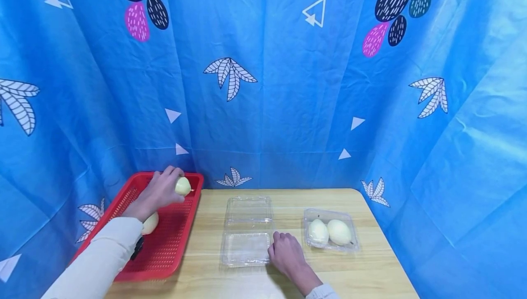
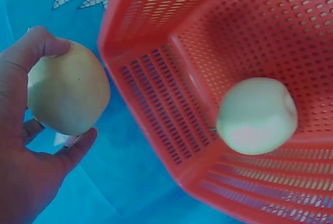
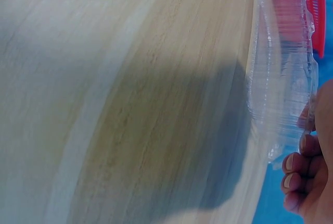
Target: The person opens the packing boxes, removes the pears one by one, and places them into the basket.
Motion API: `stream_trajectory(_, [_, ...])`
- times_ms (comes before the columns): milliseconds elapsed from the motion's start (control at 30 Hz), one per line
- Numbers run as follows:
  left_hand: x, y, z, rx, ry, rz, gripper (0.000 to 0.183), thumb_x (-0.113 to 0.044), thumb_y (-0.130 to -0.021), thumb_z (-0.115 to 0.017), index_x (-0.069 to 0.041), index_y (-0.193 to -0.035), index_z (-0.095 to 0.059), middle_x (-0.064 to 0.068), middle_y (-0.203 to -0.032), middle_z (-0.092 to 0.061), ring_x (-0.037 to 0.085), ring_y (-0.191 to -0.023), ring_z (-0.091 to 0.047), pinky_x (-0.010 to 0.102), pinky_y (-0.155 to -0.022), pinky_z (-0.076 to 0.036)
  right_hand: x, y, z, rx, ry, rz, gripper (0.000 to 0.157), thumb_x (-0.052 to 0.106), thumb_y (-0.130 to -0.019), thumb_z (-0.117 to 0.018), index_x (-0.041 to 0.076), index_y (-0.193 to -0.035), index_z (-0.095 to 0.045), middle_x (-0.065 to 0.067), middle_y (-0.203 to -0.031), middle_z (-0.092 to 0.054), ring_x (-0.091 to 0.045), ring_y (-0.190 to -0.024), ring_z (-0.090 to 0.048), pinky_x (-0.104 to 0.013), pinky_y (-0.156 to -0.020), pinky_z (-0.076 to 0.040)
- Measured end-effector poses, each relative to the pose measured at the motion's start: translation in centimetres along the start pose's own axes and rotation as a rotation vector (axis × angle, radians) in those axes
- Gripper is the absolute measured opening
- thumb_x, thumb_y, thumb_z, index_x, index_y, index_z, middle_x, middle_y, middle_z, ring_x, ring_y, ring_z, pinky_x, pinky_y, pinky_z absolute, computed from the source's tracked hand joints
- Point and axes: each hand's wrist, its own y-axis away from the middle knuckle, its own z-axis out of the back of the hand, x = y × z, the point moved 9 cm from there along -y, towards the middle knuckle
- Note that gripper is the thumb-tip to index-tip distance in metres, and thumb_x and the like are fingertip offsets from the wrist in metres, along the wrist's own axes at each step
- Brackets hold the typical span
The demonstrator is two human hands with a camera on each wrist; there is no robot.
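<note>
My left hand [image 1: 159, 192] grips a pale yellow pear [image 1: 183, 186] over the far part of a red perforated basket [image 1: 170, 248]. In the left wrist view, the thumb and fingers curl round that pear [image 2: 70, 91]. Another pear [image 2: 257, 115] lies inside the basket, partly covered by my left arm in the head view. An opened clear plastic clamshell box [image 1: 246, 249] lies on the table. At its near right side, my right hand [image 1: 287, 254] pinches the rim; the right wrist view shows the thumb behind the clear wall and the fingers curled at the edge.
On the right of the wooden table [image 1: 288, 200] stands another clear box [image 1: 351, 220] with two pears [image 1: 339, 232] in it. A blue patterned curtain [image 1: 284, 106] hangs behind the table and along both sides.
</note>
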Motion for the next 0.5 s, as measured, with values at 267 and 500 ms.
stream_trajectory(267, [2.2, 0.5, -1.6, 0.058, 0.006, 0.081, 0.08, -0.028, -0.064, -0.094, -0.001, -0.129, -0.055, 0.021, -0.12, -0.059, 0.044, -0.105, -0.055, 0.055, -0.079, -0.057, -0.2, 0.0, -0.4, 0.045, -0.015, -0.021, 0.021, 0.017, -0.09, -0.065, 0.013, -0.075, -0.051, 0.002, -0.062, -0.046, -0.013, -0.057, -0.041, -0.027, -0.057, -0.044])
stream_trajectory(500, [3.6, 1.5, -3.2, 0.09, 0.039, 0.108, 0.08, -0.029, -0.061, -0.095, -0.001, -0.126, -0.056, 0.022, -0.117, -0.06, 0.045, -0.102, -0.055, 0.053, -0.076, -0.057, -0.2, 0.0, -0.4, 0.038, -0.008, -0.023, 0.02, 0.018, -0.09, -0.066, 0.013, -0.076, -0.052, 0.001, -0.062, -0.047, -0.013, -0.057, -0.042, -0.028, -0.057, -0.045])
